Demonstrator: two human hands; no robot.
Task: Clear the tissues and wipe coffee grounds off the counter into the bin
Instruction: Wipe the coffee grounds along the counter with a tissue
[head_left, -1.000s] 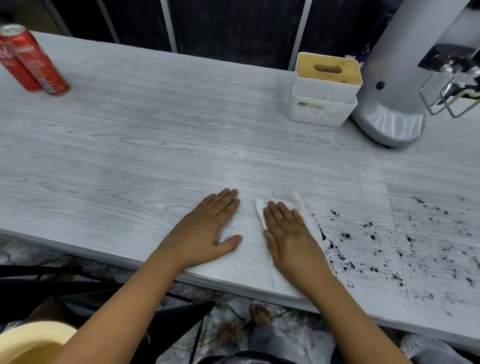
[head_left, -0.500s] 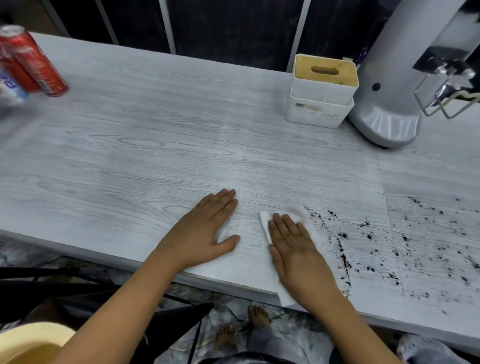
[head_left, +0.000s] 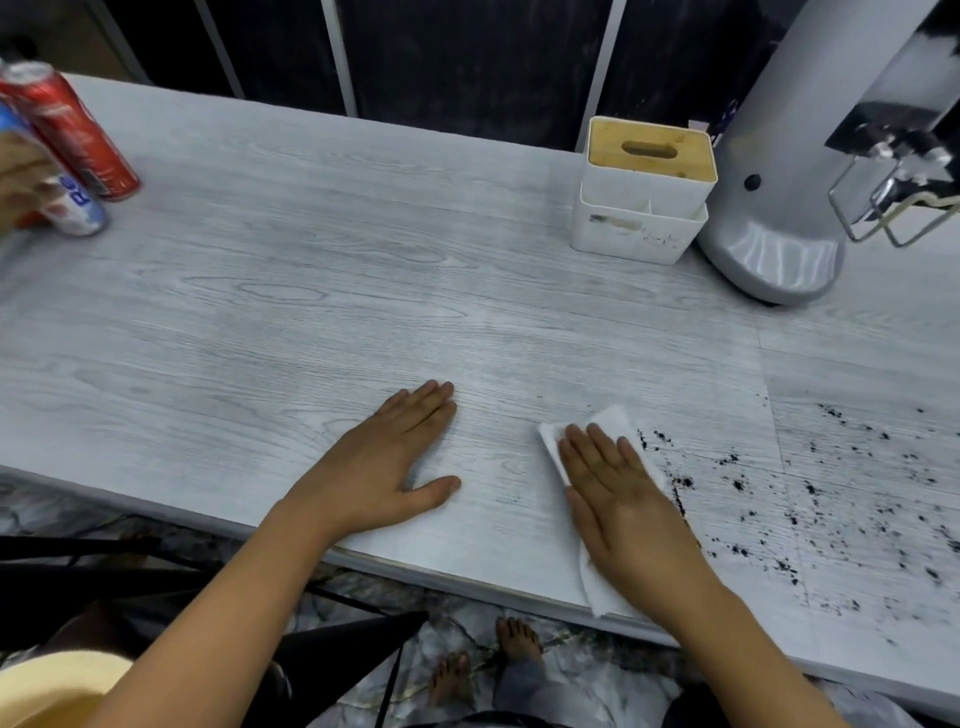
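One white tissue (head_left: 608, 431) lies flat, crumpled at its edge, beneath right hand (head_left: 623, 499).

I read this as a home kitchen or small coffee corner. I'm looking down at a long counter (head_left: 311, 291) in pale grey wood grain, with dark coffee grounds (head_left: 810, 493) scattered over its right end. A grey coffee machine (head_left: 779, 182) stands at the back beside a white tissue box (head_left: 644, 192) with a bamboo lid. Soda cans (head_left: 78, 135) sit at the left. Below the counter edge, bare feet (head_left: 514, 644) stand on marble-patterned floor.
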